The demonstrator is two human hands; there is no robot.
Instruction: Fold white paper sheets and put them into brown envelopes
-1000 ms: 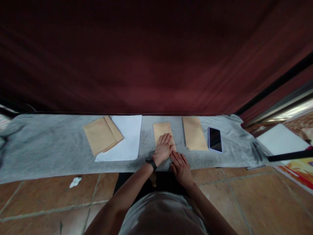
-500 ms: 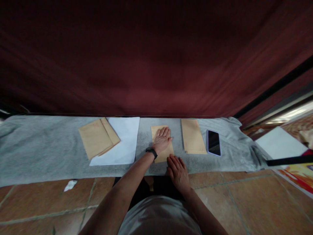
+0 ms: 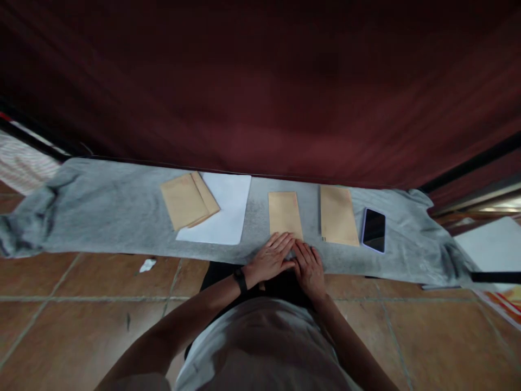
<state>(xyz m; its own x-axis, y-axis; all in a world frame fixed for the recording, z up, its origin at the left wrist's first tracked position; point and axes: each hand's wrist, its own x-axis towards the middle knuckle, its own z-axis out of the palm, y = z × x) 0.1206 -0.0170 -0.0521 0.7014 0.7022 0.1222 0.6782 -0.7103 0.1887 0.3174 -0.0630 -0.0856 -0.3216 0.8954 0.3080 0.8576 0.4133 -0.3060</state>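
A small brown paper envelope (image 3: 285,212) lies flat on the grey cloth in front of me, with faint red print at its upper right. My left hand (image 3: 272,258), a black band on its wrist, rests flat over the envelope's near edge, fingers stretched out. Beside it, my right hand (image 3: 309,269) lies with fingers extended at the envelope's near right corner. The hands almost touch and cover the near end. To the right is a stack of brown envelopes (image 3: 338,217). On the left, more brown envelopes (image 3: 185,201) overlap white paper (image 3: 230,209).
A phone (image 3: 373,231) in a light purple case lies right of the stack. Grey cloth (image 3: 109,206) covers the long narrow surface, with a dark red curtain (image 3: 260,108) behind it. A white scrap (image 3: 147,265) is on the tiled floor (image 3: 101,320).
My left hand has slid from the middle of the envelope down to its near edge, beside my right hand. The camera view has turned, shifting everything rightward and slightly up.
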